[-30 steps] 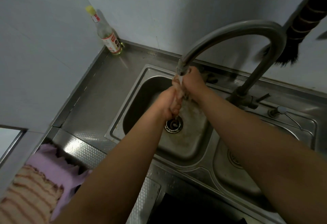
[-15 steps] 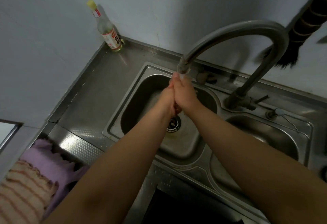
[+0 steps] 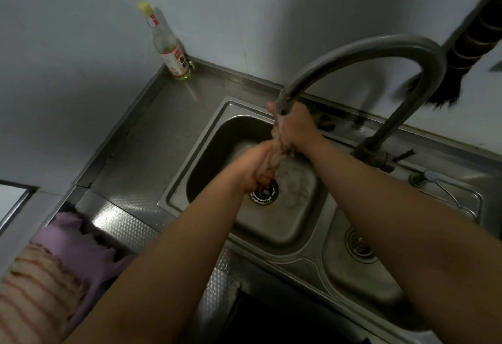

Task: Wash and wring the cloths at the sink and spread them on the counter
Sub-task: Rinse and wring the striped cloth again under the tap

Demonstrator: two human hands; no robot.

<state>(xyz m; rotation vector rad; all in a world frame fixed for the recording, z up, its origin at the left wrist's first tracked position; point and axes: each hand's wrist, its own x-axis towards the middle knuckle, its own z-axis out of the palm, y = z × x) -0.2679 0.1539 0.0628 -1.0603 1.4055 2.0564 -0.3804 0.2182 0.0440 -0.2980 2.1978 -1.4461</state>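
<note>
A pale, wet cloth (image 3: 277,153) is twisted into a rope between both hands over the left sink basin (image 3: 206,140). My left hand (image 3: 254,171) grips its lower end above the drain (image 3: 264,194). My right hand (image 3: 296,129) grips the upper end just under the tap's spout (image 3: 285,104), where water runs onto it. A purple cloth (image 3: 73,243) and a striped pink cloth (image 3: 32,295) lie spread on the counter at the lower left.
The curved steel tap (image 3: 380,45) arches over the basin from its base at the right. A second, smaller basin (image 3: 361,270) lies to the right. A glass bottle (image 3: 169,50) stands in the back corner of the steel counter (image 3: 152,137). A dark brush (image 3: 461,53) hangs at the upper right.
The hands were pressed together half a second ago; they have now drawn apart, my left hand down and my right hand up toward the spout, stretching the twisted cloth between them.
</note>
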